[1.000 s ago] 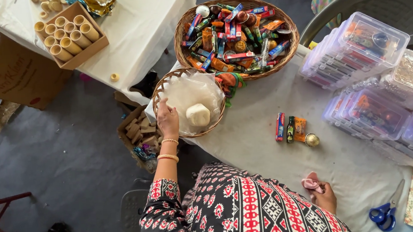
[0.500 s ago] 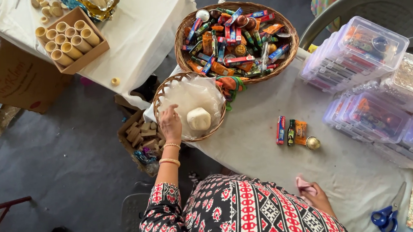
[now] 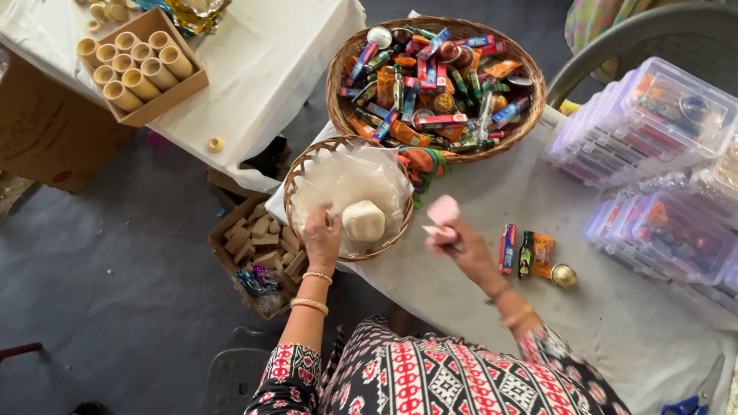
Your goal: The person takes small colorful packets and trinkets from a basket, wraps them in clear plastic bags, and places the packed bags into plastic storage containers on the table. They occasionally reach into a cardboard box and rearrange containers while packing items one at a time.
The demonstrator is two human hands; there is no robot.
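My left hand (image 3: 322,236) rests on the near rim of a small wicker basket (image 3: 297,176) lined with clear plastic, next to a cream roll (image 3: 362,220) lying in it. My right hand (image 3: 457,246) is raised above the white table (image 3: 628,318) and pinches a small pink item (image 3: 442,213) beside the basket. Just right of that hand lie several small wrapped packets (image 3: 524,252) and a little gold ball (image 3: 563,275).
A large wicker basket (image 3: 434,75) full of colourful packets stands behind. Stacked clear plastic boxes (image 3: 647,125) fill the right side. A box of cardboard tubes (image 3: 141,67) sits on a second table at left. A grey chair (image 3: 692,37), floor box of wooden pieces (image 3: 257,248), blue scissors (image 3: 693,402).
My right hand has lifted from the table's near edge and moved up and left with the pink item, close to the small basket. My left hand has stayed on the basket.
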